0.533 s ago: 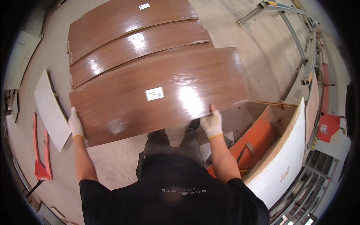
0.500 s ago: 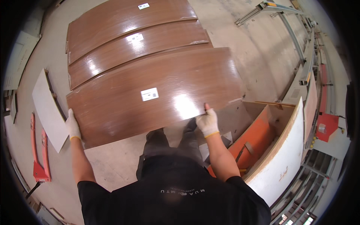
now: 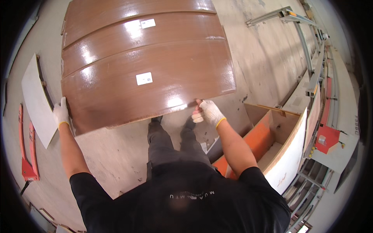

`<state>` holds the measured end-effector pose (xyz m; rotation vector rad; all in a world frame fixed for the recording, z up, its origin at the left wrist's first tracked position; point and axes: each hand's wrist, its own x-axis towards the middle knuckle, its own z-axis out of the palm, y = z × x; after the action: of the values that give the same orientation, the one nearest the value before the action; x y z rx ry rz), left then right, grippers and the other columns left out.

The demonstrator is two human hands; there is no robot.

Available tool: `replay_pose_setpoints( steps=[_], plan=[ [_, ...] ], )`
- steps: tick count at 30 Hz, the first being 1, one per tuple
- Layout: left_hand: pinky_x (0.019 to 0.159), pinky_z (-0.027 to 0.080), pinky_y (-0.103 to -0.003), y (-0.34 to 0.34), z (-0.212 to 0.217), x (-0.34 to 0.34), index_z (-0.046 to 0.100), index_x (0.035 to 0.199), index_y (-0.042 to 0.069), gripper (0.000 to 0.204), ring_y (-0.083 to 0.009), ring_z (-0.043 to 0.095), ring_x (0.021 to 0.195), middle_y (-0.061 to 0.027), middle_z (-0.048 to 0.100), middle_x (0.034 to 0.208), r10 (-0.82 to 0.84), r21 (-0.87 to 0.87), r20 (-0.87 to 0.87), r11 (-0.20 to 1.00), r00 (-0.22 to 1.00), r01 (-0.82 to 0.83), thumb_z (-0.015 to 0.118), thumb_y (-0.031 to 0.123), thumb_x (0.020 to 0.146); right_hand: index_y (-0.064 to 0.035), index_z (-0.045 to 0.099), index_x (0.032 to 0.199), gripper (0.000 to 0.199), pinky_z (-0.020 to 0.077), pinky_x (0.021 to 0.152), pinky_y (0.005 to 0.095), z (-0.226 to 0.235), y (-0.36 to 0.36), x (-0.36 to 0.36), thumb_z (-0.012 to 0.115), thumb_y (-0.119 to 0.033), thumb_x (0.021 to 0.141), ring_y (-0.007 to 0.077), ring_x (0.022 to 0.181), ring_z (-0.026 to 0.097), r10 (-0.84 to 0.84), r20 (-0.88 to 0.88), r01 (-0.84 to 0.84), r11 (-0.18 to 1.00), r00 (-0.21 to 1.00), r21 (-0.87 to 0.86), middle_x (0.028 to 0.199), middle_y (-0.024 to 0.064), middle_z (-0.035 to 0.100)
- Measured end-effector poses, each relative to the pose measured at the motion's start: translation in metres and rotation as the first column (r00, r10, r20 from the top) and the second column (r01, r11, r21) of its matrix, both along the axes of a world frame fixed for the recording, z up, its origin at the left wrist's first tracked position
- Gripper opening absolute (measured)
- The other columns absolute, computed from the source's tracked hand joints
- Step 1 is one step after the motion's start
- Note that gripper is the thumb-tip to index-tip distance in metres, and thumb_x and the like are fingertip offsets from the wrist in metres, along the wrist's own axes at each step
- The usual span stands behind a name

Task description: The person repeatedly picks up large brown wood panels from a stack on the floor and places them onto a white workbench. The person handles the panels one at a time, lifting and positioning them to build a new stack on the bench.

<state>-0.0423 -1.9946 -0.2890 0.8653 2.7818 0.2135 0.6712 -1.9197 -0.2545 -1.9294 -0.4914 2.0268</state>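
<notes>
A brown wood-grain panel (image 3: 108, 101) in shiny wrap, with a white label (image 3: 144, 78) on it, lies nearest me against a row of similar panels. My left hand (image 3: 61, 112), in a white knit glove, is closed on the panel's left edge near its front corner. At the near edge, right of the middle, my right hand (image 3: 209, 112) holds the panel's rim between thumb and finger. Its other fingers are curled below the edge, and that glove leaves some fingertips bare. The panel's underside is hidden.
Two more brown panels (image 3: 155, 33) lie beyond. At right stands an open wooden box with an orange board (image 3: 256, 134) inside; metal framing (image 3: 305, 42) is behind it. On the left are a pale board (image 3: 37, 97) and the red forks of a pallet truck (image 3: 29, 167).
The nearest panel has moved away from me and settled closer to the others, its right end covering less of the box. Both hands have gone forward with it; my right fingers have shifted at the rim.
</notes>
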Motion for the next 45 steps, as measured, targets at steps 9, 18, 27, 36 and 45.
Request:
replay_pose_setpoints(
  steps=[9, 18, 27, 36, 45],
  plan=[
    [0.11, 0.047, -0.048, 0.095, 0.079, 0.186, 0.066, 0.128, -0.003, 0.056, -0.0409, 0.062, 0.125, -0.0226, 0.067, 0.131, -0.302, 0.367, -0.203, 0.858, 0.931, 0.359, 0.068, 0.044, 0.098, 0.0024, 0.065, 0.121, 0.03, 0.066, 0.076, 0.0427, 0.082, 0.015, 0.113, 0.058, -0.015, 0.097, 0.0308, 0.084, 0.076, 0.288, 0.371, -0.318, 0.948, 0.883, 0.02, 0.102, 0.02, 0.073],
    [0.129, 0.022, -0.054, 0.276, 0.042, 0.467, 0.058, 0.141, 0.003, 0.062, -0.0419, 0.039, 0.148, -0.0212, 0.052, 0.153, -0.693, 0.264, -0.155, 0.657, 0.704, 0.706, 0.066, 0.047, 0.098, 0.0034, 0.065, 0.116, 0.028, 0.0583, 0.067, 0.0367, 0.038, 0.111, 0.264, 0.053, -0.003, 0.091, 0.0216, 0.074, 0.068, 0.249, 0.445, -0.277, 0.961, 0.86, -0.001, 0.091, 0.0147, 0.068],
    [0.13, 0.02, -0.056, 0.354, -0.006, 0.57, 0.051, 0.152, -0.001, 0.06, -0.0463, 0.036, 0.153, -0.0269, 0.044, 0.162, -0.538, 0.074, -0.298, 0.81, 0.788, 0.581, 0.064, 0.031, 0.103, -0.0076, 0.073, 0.122, 0.036, 0.0579, 0.092, 0.0413, -0.189, 0.411, 0.421, 0.061, -0.026, 0.093, 0.0314, 0.099, 0.075, 0.716, 0.609, -0.79, 0.57, 0.342, -0.227, 0.108, 0.0174, 0.078],
    [0.129, 0.021, -0.054, 0.339, 0.006, 0.568, 0.038, 0.16, -0.004, 0.068, -0.0477, 0.03, 0.157, -0.0275, 0.033, 0.169, -0.544, 0.058, -0.142, 0.83, 0.827, 0.555, 0.048, 0.03, 0.102, -0.0123, 0.066, 0.141, 0.05, 0.0495, 0.111, 0.0415, -0.402, 0.641, 0.216, 0.06, -0.031, 0.095, 0.0375, 0.13, 0.063, 0.737, 0.593, -0.945, 0.289, 0.323, 0.156, 0.133, 0.0211, 0.07],
    [0.128, 0.023, -0.055, 0.328, 0.014, 0.572, 0.034, 0.164, 0.001, 0.077, -0.0491, 0.031, 0.156, -0.0306, 0.03, 0.169, -0.517, -0.052, -0.139, 0.855, 0.844, 0.516, 0.041, 0.05, 0.106, -0.0288, 0.065, 0.146, 0.057, 0.0395, 0.118, 0.0496, -0.456, 0.688, 0.008, 0.068, -0.043, 0.091, 0.0372, 0.149, 0.041, 0.662, 0.746, -0.989, -0.05, 0.072, 0.14, 0.155, 0.0132, 0.058]
  ],
)
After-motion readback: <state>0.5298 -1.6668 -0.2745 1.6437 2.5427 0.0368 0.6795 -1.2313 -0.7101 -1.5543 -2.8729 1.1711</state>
